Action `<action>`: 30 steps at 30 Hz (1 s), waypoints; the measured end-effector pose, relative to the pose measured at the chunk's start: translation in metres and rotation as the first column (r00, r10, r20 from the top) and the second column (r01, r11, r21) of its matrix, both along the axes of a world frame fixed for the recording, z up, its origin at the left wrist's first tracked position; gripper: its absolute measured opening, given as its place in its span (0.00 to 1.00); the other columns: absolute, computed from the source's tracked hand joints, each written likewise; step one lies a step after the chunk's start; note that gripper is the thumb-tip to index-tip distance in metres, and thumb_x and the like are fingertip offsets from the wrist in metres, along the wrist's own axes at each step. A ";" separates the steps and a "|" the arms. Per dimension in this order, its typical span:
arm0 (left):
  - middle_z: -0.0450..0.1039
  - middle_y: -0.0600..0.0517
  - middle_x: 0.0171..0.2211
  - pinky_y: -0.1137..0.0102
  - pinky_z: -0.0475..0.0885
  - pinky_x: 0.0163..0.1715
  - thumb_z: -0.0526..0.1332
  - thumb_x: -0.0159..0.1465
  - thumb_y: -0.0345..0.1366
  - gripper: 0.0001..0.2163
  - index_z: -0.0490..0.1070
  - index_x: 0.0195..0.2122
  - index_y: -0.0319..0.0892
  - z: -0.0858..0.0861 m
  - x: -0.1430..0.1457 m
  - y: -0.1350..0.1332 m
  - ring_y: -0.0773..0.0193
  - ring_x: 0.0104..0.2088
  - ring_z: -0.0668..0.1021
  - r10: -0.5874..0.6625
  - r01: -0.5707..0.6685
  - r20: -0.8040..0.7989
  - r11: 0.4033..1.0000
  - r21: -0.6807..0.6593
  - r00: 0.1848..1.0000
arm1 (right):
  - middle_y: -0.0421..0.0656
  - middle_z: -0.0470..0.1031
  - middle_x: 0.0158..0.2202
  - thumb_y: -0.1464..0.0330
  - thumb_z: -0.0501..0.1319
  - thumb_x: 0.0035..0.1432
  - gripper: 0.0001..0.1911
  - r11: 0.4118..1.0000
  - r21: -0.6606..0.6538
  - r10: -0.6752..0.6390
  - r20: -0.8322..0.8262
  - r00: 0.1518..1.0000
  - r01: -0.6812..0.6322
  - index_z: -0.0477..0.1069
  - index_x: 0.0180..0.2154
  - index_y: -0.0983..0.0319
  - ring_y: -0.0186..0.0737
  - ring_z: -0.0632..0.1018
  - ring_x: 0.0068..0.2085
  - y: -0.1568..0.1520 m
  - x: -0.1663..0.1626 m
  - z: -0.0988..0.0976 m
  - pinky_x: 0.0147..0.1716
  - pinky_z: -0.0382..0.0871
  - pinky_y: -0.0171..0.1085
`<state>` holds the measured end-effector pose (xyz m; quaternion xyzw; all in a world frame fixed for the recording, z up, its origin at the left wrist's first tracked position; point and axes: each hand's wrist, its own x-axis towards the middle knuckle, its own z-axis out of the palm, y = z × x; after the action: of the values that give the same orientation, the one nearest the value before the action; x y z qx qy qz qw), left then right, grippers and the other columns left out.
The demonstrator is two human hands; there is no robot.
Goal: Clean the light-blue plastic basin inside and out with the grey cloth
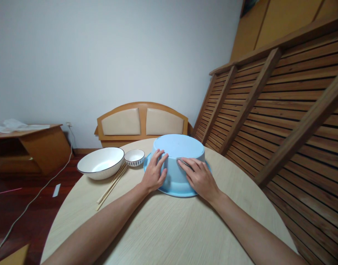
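A light blue plastic basin (171,173) sits upside down on the round table, its flat bottom facing up and its wide rim on the tabletop. My left hand (154,172) rests against the basin's near left side, fingers spread, with the fingertips at the edge of the base. On the near right side, my right hand (200,176) presses a small grey wad of cloth or scouring pad (182,161) to the basin wall just below the base edge. Most of that wad is hidden under my fingers.
Left of the basin stand a small striped bowl (134,157) and a large white bowl (101,163) with a dark rim. Wooden chopsticks (113,186) lie beside them on the table (163,235). A slatted wooden frame (268,110) leans along the right.
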<state>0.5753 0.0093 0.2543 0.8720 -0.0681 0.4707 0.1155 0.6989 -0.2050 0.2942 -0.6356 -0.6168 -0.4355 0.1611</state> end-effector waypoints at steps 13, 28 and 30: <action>0.55 0.40 0.68 0.44 0.58 0.68 0.50 0.73 0.39 0.25 0.53 0.71 0.47 0.002 -0.001 0.000 0.46 0.72 0.56 0.007 -0.007 -0.006 1.000 -0.024 1.000 | 0.49 0.76 0.57 0.77 0.56 0.66 0.25 0.999 -0.036 -0.026 -0.069 0.997 0.024 0.69 0.63 0.61 0.50 0.71 0.56 0.020 -0.017 0.012 0.52 0.66 0.46; 0.54 0.41 0.68 0.43 0.58 0.68 0.50 0.73 0.39 0.25 0.53 0.71 0.47 0.003 -0.002 -0.001 0.45 0.72 0.56 -0.014 0.014 -0.003 0.999 -0.039 1.000 | 0.51 0.75 0.58 0.77 0.57 0.67 0.26 0.985 -0.137 0.106 -0.022 0.994 -0.108 0.67 0.65 0.61 0.50 0.72 0.57 -0.008 0.010 -0.001 0.53 0.70 0.48; 0.54 0.41 0.68 0.43 0.58 0.68 0.50 0.73 0.39 0.25 0.53 0.71 0.47 0.002 -0.002 0.000 0.45 0.72 0.56 -0.014 0.014 -0.006 0.999 -0.040 1.000 | 0.50 0.76 0.57 0.75 0.57 0.69 0.20 0.952 -0.258 0.186 0.064 0.980 -0.164 0.72 0.60 0.61 0.47 0.73 0.56 -0.001 0.000 -0.007 0.50 0.69 0.44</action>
<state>0.5735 0.0092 0.2563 0.8706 -0.0644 0.4683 0.1363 0.6991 -0.2061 0.2875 -0.5740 -0.7272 -0.3655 0.0899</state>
